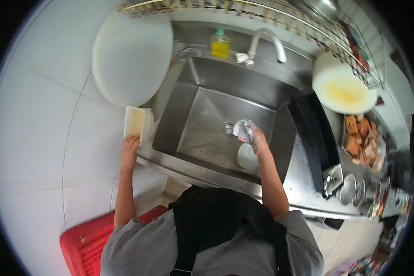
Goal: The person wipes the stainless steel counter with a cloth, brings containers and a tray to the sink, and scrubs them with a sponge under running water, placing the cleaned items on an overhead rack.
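A bowl (pixel 247 158) lies in the sink (pixel 200 124), partly hidden by my right hand (pixel 258 140), which grasps a whitish thing (pixel 239 129), too blurred to name, near the drain (pixel 228 129). My left hand (pixel 131 143) grips a tub (pixel 135 120) beside the sink. Beyond the tap (pixel 254 44), the rack (pixel 303 22) is cut off.

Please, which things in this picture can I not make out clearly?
All in the head view:
White item in the right hand: partly covered by that hand; cannot be identified.
Left hand on the white container: its thumb is out of sight, so its grip is unclear.
Wire rack: cut off by the top edge.
Things at far right: too small and blurred to name.
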Motion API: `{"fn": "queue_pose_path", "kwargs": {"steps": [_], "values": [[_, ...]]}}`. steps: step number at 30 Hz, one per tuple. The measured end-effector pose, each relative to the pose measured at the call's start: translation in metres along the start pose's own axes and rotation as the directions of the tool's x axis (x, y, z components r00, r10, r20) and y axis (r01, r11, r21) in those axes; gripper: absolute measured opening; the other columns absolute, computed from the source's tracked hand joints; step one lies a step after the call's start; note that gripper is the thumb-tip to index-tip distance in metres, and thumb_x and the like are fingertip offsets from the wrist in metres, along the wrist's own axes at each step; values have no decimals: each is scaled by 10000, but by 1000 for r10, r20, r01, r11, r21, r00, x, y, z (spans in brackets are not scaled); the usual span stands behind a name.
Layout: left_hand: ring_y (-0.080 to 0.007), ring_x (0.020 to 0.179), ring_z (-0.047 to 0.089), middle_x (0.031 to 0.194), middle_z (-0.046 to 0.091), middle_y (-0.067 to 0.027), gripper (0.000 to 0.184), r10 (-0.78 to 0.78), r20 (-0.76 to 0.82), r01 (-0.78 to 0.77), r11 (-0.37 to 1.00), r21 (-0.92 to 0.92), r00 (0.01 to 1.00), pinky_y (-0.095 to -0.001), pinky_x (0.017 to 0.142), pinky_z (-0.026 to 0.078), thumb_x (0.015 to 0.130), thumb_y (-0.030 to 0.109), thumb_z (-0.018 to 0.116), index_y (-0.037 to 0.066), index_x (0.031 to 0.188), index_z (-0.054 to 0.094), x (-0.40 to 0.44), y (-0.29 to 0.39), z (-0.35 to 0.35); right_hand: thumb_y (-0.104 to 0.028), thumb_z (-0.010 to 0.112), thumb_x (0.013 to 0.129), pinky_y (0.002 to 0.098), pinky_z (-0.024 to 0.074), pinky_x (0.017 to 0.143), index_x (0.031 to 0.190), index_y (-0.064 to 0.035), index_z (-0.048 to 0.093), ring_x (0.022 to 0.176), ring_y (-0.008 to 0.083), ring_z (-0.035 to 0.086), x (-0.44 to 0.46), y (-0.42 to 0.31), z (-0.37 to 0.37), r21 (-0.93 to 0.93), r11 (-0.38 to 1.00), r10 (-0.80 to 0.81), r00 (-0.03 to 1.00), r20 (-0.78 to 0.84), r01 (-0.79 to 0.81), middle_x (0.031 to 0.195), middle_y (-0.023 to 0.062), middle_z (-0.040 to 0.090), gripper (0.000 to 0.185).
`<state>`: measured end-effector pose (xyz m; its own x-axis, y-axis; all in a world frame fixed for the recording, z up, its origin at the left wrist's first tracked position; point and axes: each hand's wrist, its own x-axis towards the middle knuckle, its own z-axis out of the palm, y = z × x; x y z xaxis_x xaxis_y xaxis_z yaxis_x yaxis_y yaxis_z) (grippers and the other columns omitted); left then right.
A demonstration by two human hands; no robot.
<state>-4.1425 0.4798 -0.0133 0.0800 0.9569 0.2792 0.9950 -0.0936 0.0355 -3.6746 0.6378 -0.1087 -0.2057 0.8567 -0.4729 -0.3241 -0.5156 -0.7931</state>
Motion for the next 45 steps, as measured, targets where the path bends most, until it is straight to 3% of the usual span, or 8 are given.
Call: {"fn": "queue_pose_path", "kwargs": {"steps": [10, 13, 20, 24, 25, 27, 36, 45], "values": [[-340, 1058, 542, 1052, 603, -143, 282, 42, 132, -49, 998, 44, 990, -426, 916, 423, 792, -21, 469, 38, 1036, 597, 10, 8, 6, -491, 665, 809, 330, 540, 829, 1313, 56, 452, 1075, 249, 583, -80, -28, -17, -189, 978, -129, 974, -186, 93, 1204, 177, 573, 774], [-333, 1007, 551, 988, 595, -134, 257, 39, 275, -55, 997, 51, 961, -428, 895, 428, 780, -12, 472, 52, 995, 597, 14, 15, 8, -344, 738, 756, 359, 497, 853, 1235, 52, 533, 978, 273, 640, -107, -46, -49, -554, 797, -384, 910, -155, 242, 1056, 194, 655, 654], [-303, 958, 556, 971, 587, -116, 229, 147, 88, -158, 979, 130, 985, -425, 876, 435, 784, 15, 483, 59, 976, 600, 6, 10, 29, -217, 699, 755, 390, 492, 862, 1127, 45, 608, 983, 347, 640, -226, -134, -96, -938, 302, -784, 516, -345, -168, 1067, 240, 642, 464], [-282, 1069, 527, 1033, 581, -102, 242, 141, 85, -154, 970, 186, 986, -411, 942, 407, 809, 73, 486, 72, 1021, 601, 0, -9, 31, -165, 656, 789, 329, 497, 775, 1114, 61, 597, 852, 277, 667, -242, -151, -98, -892, 446, -716, 572, -400, -65, 929, 211, 671, 400], [-280, 1098, 513, 1082, 571, -91, 259, 85, 116, -108, 972, 209, 990, -438, 954, 390, 816, 74, 513, 82, 1061, 595, -2, -11, 35, -160, 649, 793, 331, 504, 755, 1100, 60, 600, 817, 263, 670, -232, -137, -113, -956, 284, -814, 506, -284, -81, 909, 203, 676, 381], [-277, 1133, 492, 1164, 539, -80, 290, -37, 152, -8, 958, 288, 988, -468, 976, 368, 802, 127, 594, 93, 1090, 582, -3, -6, 34, -213, 683, 789, 350, 487, 832, 1164, 81, 576, 949, 289, 660, -226, -140, -97, -833, 545, -569, 686, -453, -97, 1006, 233, 666, 489], [-404, 1256, 403, 1434, 330, -194, 357, -290, -177, 303, 952, 51, 940, -470, 985, 392, 683, 224, 792, 57, 938, 606, 2, 18, 44, -157, 664, 792, 301, 490, 756, 1108, 65, 602, 828, 172, 638, -159, -111, -67, -921, 380, -597, 783, -176, 82, 918, 152, 675, 391], [-461, 1201, 429, 1362, 365, -252, 300, -252, -230, 227, 965, -129, 940, -452, 958, 431, 613, 18, 773, -6, 822, 559, 6, -18, 70, -214, 711, 769, 349, 458, 922, 1144, 100, 584, 1064, 340, 617, -135, -114, -36, -938, 313, -587, 807, -68, 149, 1136, 273, 612, 505]]}}
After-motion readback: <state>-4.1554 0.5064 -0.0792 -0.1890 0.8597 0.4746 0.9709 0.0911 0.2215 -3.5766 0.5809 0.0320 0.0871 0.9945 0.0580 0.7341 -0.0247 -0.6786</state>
